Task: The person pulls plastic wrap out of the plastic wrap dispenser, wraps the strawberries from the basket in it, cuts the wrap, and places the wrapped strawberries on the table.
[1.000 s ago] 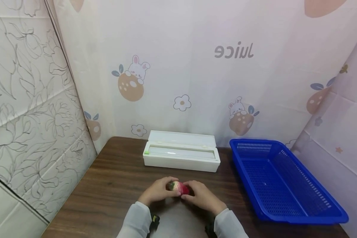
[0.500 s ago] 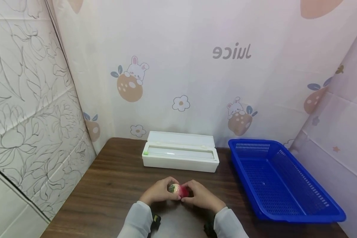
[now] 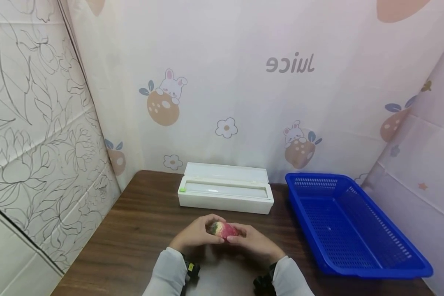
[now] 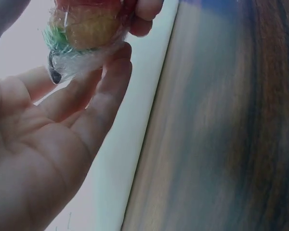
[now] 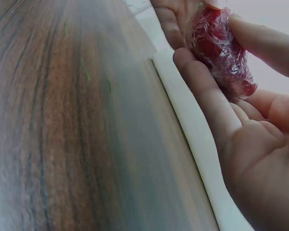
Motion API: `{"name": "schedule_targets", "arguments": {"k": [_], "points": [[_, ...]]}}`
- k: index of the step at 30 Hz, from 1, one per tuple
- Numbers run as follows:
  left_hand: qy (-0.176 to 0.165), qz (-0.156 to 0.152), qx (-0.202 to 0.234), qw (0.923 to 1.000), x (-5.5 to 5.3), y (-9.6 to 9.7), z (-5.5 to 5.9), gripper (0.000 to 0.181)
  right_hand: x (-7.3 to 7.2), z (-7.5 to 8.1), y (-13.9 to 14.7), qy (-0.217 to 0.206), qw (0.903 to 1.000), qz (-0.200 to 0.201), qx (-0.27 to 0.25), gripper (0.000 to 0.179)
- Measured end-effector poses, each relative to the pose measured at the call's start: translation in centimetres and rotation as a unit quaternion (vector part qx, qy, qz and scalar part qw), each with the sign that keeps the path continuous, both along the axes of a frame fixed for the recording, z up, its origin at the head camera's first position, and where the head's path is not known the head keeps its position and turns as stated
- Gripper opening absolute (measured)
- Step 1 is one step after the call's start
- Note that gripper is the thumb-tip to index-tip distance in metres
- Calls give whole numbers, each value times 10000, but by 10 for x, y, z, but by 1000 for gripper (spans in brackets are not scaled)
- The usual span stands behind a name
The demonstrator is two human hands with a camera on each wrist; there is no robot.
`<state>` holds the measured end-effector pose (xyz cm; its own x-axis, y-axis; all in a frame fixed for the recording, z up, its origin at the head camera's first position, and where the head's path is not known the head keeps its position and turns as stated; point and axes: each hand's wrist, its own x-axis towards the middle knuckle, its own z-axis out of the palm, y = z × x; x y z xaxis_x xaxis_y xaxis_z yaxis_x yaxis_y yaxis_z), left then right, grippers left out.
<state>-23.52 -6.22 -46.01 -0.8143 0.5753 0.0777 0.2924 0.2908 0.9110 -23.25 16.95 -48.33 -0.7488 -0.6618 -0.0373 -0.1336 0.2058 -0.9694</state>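
A red strawberry, pale yellow towards its green end, is wrapped in clear crinkled cling film. Both hands hold it over the table. My left hand grips the green end between thumb and fingers. In the left wrist view, film bunches loosely past that end, with fingertips against it. My right hand pinches the red end, thumb on the near side. The right wrist view shows the film gathered tightly over the red part, with a twisted tip. Fingers cover parts of the strawberry.
A long white cling film box with its lid raised lies behind the hands. To the right stands a blue perforated plastic basket. The brown wood-grain table backs onto a patterned curtain.
Both hands have raised the strawberry slightly and turned it a little between their fingers. The wrists have moved somewhat farther apart. The box and basket stay in place.
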Motion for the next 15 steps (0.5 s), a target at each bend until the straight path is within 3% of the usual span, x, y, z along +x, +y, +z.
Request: {"name": "schedule_targets", "arguments": {"k": [5, 8, 12, 15], "points": [[-57, 86, 32, 9999, 9, -2, 14, 47, 0, -1, -1, 257, 9977, -564, 274, 43], [-48, 209, 9, 9998, 9, -1, 13, 48, -1, -2, -1, 603, 9937, -818, 472, 45], [-53, 343, -321, 9989, 0, 1, -12, 56, 1, -2, -1, 1557, 9760, -831, 1274, 50], [-4, 466, -719, 9963, -6, 2, -31, 58, 3, -5, -1, 2242, 9521, -818, 1911, 50]]}}
